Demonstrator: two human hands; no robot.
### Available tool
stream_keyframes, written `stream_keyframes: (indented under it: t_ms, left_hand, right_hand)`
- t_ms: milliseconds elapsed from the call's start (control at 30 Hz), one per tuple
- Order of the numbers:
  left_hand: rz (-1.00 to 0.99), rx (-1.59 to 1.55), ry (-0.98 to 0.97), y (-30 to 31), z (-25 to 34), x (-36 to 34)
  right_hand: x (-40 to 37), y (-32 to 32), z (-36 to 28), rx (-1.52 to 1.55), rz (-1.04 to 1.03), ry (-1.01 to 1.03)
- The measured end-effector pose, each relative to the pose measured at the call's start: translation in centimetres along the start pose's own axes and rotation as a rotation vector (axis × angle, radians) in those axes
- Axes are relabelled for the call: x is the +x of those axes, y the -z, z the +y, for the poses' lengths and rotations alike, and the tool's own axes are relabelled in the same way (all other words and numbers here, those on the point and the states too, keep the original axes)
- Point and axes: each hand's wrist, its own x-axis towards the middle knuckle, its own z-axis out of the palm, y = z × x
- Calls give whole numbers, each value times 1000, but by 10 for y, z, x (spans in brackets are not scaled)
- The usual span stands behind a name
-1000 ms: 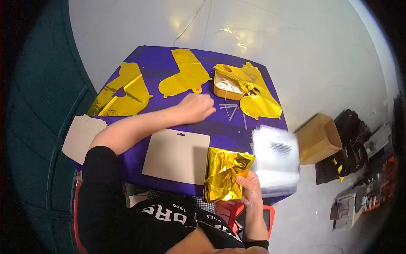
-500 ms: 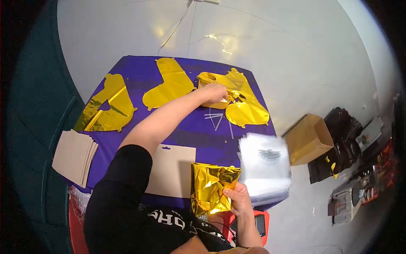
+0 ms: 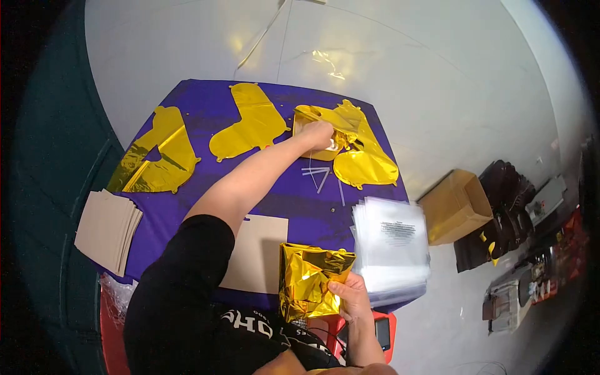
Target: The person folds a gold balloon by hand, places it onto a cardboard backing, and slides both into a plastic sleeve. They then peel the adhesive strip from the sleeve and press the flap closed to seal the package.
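My right hand [image 3: 353,297] grips a folded gold foil balloon [image 3: 312,281], thumb on top, above the table's near edge. My left hand [image 3: 317,134] reaches across the table into a small open box [image 3: 320,155]. Its fingers are curled down; what they hold, if anything, is hidden. Something white shows by the fingertips. A flat gold foil balloon [image 3: 369,164] lies to the right of the box, partly over it. Below it are several thin clear straws [image 3: 323,181]. A beige card [image 3: 256,256] with a hang hole lies behind the folded foil, partly covered by my left arm.
More flat gold balloons lie at the far middle [image 3: 250,122] and left [image 3: 169,159] of the purple-covered table [image 3: 281,203]. Beige cards [image 3: 107,232] are stacked at left, clear plastic bags [image 3: 392,250] at right. A cardboard box [image 3: 453,206] stands beyond the right edge.
My left hand has shifted slightly left and down over the small box. The folded balloon in my right hand has barely moved.
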Motion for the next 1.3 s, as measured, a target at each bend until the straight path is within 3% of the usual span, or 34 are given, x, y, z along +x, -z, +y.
stream_keyframes:
  t_ms: [200, 333, 367, 500, 633, 733, 800, 833, 933, 1033, 1167, 1300]
  left_hand:
    - [-75, -183, 104, 37, -3, -6]
    - [41, -354, 86, 63, -9, -26]
    - [97, -427, 48, 69, -11, -36]
    - [14, -672, 117, 122, 6, -103]
    - [-27, -361, -42, 160, 18, -195]
    - [3, 26, -265, 168, 25, -264]
    - [-95, 187, -301, 161, 30, -302]
    - [-6, 162, -346, 155, 37, -321]
    - [-106, 148, -365, 145, 42, -360]
    - [-96, -135, -291, 156, 41, -378]
    - [-40, -210, -88, 183, 26, -396]
    - [70, -272, 35, 205, 17, -410]
  right_hand:
    - [2, 16, 7, 12, -83, -5]
    - [4, 9, 4, 22, -78, 17]
    - [4, 9, 4, 31, -67, 11]
    - [8, 12, 8, 62, -36, 31]
    - [6, 4, 5, 66, -10, 70]
    - [8, 1, 6, 55, -21, 149]
    - [6, -2, 5, 53, -39, 164]
    - [6, -1, 6, 39, -40, 172]
    - [6, -9, 2, -27, -49, 163]
    - [10, -18, -9, -87, -104, 119]
    - [33, -41, -26, -298, -160, 71]
    - [71, -75, -47, -522, -266, -201]
